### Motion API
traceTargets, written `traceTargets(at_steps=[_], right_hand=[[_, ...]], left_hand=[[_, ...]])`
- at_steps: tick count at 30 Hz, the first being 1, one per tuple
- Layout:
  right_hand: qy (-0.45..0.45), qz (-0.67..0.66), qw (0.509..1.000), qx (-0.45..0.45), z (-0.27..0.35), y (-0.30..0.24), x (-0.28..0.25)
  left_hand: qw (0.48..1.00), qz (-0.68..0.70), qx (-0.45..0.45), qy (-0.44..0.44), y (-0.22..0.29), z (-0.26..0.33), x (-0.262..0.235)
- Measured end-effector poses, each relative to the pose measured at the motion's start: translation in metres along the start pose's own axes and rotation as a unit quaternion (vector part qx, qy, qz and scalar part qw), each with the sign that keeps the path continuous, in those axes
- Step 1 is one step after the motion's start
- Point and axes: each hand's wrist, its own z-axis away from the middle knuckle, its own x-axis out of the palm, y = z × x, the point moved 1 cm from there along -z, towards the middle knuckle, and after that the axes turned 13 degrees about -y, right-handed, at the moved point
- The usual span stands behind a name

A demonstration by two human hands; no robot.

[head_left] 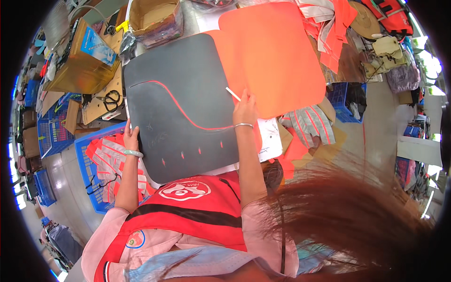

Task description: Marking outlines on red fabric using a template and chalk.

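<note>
A dark grey board (183, 103) with rounded corners lies in front of me. A long curved slot and several short slots in it show orange. My left hand (132, 138) grips the board's left edge, thumb near the top face. At the right edge my right hand (245, 110) is closed round a slim white pen-like stick (233, 94), its tip pointing up and left over the board. Orange rounded panels (277, 56) lie to the right, one partly hidden under the board.
At far left stand a cardboard box (155, 21) and black scissors (112, 100) on a brown surface. A blue basket (91, 188) of striped grey and orange pieces stands below my left arm. Striped pieces (310, 126) lie on the right, near another blue basket (346, 103).
</note>
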Motion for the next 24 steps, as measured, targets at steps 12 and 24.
traceTargets(at_steps=[12,24], right_hand=[[-0.014,-0.018,1.0,0.017,0.003,-0.002,-0.005],[-0.06,-0.118,0.985,0.109,0.024,0.039,-0.028]], left_hand=[[1.0,-0.007,0.008,0.002,0.0,0.0,0.0],[1.0,-0.013,-0.003,0.001,-0.008,-0.003,-0.006]])
